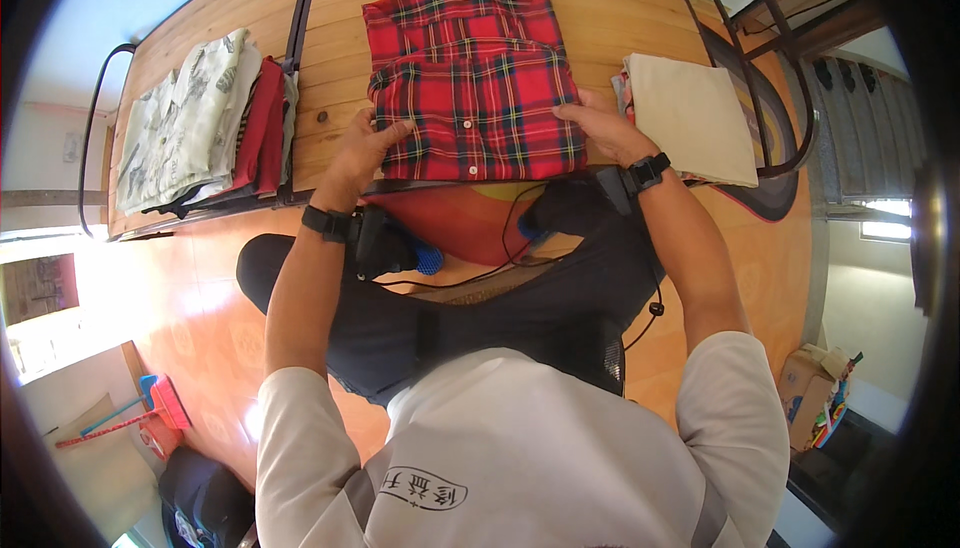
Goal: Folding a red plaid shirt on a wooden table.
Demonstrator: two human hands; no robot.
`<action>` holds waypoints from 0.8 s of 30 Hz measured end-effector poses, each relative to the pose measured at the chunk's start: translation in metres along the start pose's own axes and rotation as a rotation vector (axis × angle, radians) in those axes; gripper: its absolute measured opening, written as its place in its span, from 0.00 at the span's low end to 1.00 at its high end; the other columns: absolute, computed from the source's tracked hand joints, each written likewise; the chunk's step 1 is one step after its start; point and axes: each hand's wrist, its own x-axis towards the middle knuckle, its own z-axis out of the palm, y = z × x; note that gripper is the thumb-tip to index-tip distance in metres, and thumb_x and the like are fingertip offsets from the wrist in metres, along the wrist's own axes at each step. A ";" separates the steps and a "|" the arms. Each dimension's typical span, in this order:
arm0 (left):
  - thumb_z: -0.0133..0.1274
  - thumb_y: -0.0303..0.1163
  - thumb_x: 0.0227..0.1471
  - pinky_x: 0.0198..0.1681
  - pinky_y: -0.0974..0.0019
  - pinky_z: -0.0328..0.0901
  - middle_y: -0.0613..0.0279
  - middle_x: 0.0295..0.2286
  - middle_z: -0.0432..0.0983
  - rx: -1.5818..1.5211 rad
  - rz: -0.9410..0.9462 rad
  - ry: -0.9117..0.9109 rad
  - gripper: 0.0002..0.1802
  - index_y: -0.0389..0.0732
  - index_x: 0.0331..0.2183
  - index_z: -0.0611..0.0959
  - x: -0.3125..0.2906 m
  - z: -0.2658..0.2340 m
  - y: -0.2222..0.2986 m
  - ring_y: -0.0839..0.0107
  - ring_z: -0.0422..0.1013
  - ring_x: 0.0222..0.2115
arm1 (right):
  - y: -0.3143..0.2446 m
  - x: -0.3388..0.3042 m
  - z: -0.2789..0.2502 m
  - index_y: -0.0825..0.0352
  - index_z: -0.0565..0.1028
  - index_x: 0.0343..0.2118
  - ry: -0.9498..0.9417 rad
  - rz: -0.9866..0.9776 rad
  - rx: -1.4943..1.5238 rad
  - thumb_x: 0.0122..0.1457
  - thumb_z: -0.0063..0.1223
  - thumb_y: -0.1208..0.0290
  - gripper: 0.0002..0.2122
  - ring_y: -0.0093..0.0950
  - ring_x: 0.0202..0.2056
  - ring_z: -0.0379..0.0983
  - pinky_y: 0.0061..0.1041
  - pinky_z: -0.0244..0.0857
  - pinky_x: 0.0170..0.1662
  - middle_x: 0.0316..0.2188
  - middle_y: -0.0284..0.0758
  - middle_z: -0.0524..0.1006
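Head view: pinching one red plaid shirt [475, 83] by its two sides, between left hand [364, 151] and right hand [605, 130], with one garment stack [185, 128] left of the grip, one cream-topped stack [692, 113] right.

The plaid shirt [475, 78] hides some fingers [572, 112], and the upper edge crops the tabletop [338, 28].

Wooden table [640, 8] supports folded red plaid shirt [470, 78]; garment stack [190, 128] left of shirt, cream-topped cloth stack [690, 118] right.
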 end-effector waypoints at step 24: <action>0.51 0.17 0.54 0.44 0.67 0.72 0.47 0.44 0.76 0.001 0.041 0.140 0.33 0.31 0.59 0.59 -0.038 0.002 -0.044 0.68 0.75 0.41 | 0.062 0.005 -0.002 0.72 0.77 0.41 0.224 0.024 -0.210 0.58 0.50 0.71 0.12 0.24 0.33 0.72 0.26 0.66 0.39 0.33 0.33 0.79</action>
